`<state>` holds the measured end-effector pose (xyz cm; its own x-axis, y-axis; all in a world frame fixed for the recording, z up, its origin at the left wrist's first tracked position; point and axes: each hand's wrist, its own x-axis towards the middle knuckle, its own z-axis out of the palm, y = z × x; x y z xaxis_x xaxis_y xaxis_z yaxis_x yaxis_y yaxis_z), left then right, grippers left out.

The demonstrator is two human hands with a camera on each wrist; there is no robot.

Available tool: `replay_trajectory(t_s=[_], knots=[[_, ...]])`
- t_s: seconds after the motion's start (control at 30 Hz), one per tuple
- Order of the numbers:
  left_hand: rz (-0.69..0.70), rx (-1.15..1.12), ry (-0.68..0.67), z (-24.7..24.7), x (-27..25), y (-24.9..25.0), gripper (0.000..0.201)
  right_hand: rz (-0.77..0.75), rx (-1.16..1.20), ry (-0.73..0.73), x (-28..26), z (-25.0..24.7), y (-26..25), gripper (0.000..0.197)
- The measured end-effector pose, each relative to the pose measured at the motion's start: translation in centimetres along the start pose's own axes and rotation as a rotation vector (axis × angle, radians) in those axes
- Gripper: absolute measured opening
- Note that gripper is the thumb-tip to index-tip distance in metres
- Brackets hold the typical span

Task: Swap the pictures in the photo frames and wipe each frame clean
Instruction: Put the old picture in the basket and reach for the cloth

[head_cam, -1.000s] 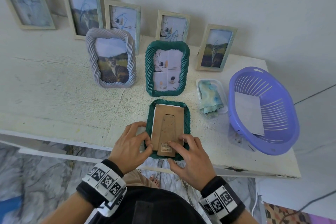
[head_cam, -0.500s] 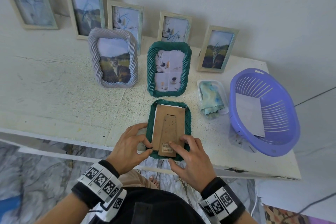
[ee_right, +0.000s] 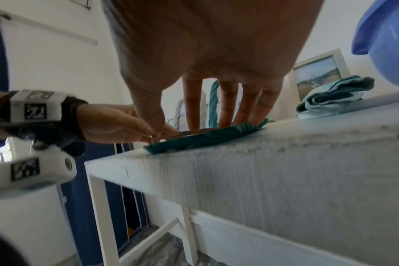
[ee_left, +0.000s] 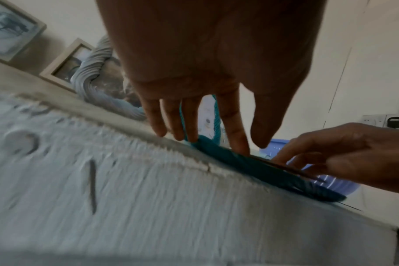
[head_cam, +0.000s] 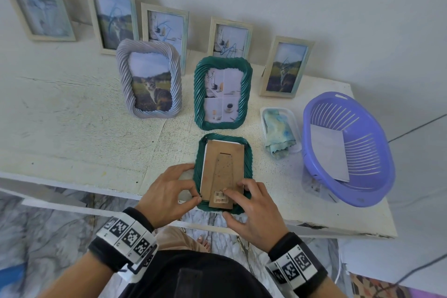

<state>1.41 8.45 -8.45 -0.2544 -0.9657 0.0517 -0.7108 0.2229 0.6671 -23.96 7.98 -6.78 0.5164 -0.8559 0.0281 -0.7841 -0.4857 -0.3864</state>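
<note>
a green rope-edged photo frame (head_cam: 223, 172) is laid face down at the near edge of the white table (head_cam: 72, 143), its brown cardboard backing (head_cam: 223, 169) with the fold-out stand turned upward and a strip of white picture paper showing along the backing's left side. the left hand (head_cam: 169, 195) is placed just to the left of this frame; its thumb and forefinger are brought together at the frame's lower left corner, where something small is pinched, though what exactly cannot be told. the right hand (head_cam: 251, 210) is set at the frame's near right corner, with the fingers spread and nearly straight; the forefinger is pressed on the barcode label at the bottom of the stand, and the thumb is held past the table's edge.

directly behind the flat frame, a second green frame (head_cam: 222, 97) is stood upright, and a grey rope-edged frame (head_cam: 150, 80) with a cat picture is stood to its left. five pale wooden frames are leaned against the wall. to the right, a folded blue-green cloth (head_cam: 278, 133) is kept in a clear tray, beside a purple basket (head_cam: 362, 191) with a grey sheet inside.
</note>
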Motion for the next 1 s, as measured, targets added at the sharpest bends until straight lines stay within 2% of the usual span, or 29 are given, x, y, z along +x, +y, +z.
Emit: replay_trajectory(t_s=[0.1,0.17,0.27,0.33,0.4,0.47,0.57,0.63,0.73,1.0], knots=[[-0.016,0.120,0.022,-0.9,1.5,0.8,0.029,0.055,0.091,-0.024,1.2,-1.6,0.1,0.045],[0.006,0.182,0.019,-1.2,3.2,1.8,0.034,0.104,0.160,0.034,2.6,-2.7,0.7,0.047],[0.074,0.262,-0.091,-1.1,5.9,3.7,0.052,0.166,0.093,0.089,5.2,-3.6,2.4,0.057],[0.110,0.368,-0.188,-0.7,7.4,4.6,0.063,0.211,-0.005,0.011,6.7,-3.7,3.8,0.065],[0.085,0.478,-0.272,-0.4,8.2,5.0,0.076,0.245,-0.054,-0.088,7.7,-3.4,4.8,0.060],[0.066,0.526,-0.293,-0.1,8.5,4.7,0.082,0.248,-0.039,-0.134,8.1,-3.0,5.1,0.055],[0.088,0.546,-0.277,0.3,8.5,4.2,0.077,0.250,0.064,-0.127,8.0,-2.9,5.3,0.051],[0.098,0.545,-0.271,0.4,8.4,4.2,0.072,0.311,0.215,-0.121,8.1,-3.1,5.5,0.050],[0.104,0.530,-0.264,0.5,8.4,4.2,0.070,0.390,0.375,-0.124,8.3,-3.1,5.8,0.060],[0.102,0.488,-0.239,0.6,8.4,4.0,0.066,0.385,0.352,-0.117,8.3,-2.6,6.0,0.059]])
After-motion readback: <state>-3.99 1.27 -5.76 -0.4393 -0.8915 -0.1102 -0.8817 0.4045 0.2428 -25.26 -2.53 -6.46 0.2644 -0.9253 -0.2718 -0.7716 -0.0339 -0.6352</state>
